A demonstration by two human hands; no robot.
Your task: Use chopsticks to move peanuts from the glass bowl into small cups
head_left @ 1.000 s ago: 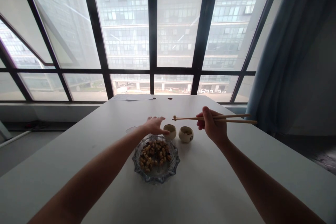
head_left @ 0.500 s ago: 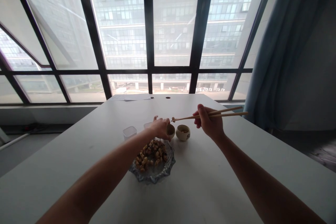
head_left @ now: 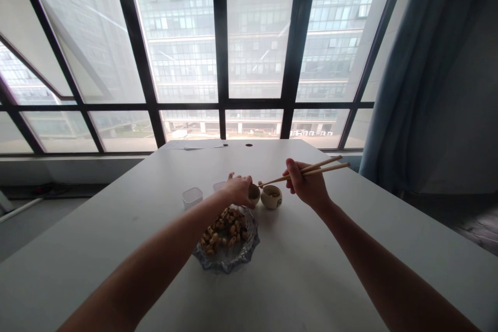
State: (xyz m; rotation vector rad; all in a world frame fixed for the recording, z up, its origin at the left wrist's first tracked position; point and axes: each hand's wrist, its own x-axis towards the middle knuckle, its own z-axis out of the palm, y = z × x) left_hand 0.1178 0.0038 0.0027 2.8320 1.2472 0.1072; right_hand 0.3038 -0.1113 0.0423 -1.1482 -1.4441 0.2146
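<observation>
Behind the glass bowl [head_left: 229,267] of nuts [head_left: 233,228] the left hand [head_left: 238,191] gripped a small cup [head_left: 254,195], seemingly to steady it, while right of the bowl the right hand [head_left: 306,182] held chopsticks [head_left: 329,168], their tips apparently narrowed on a morsel [head_left: 260,183], over a white table [head_left: 311,270] facing tall windows [head_left: 254,41].

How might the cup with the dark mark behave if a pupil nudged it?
The cup looks hard-walled, so it should probably keep its shape. Squat and upright, it seems likelier to slide than tip under a gentle push. The pieces inside appear loose and might shift.
</observation>
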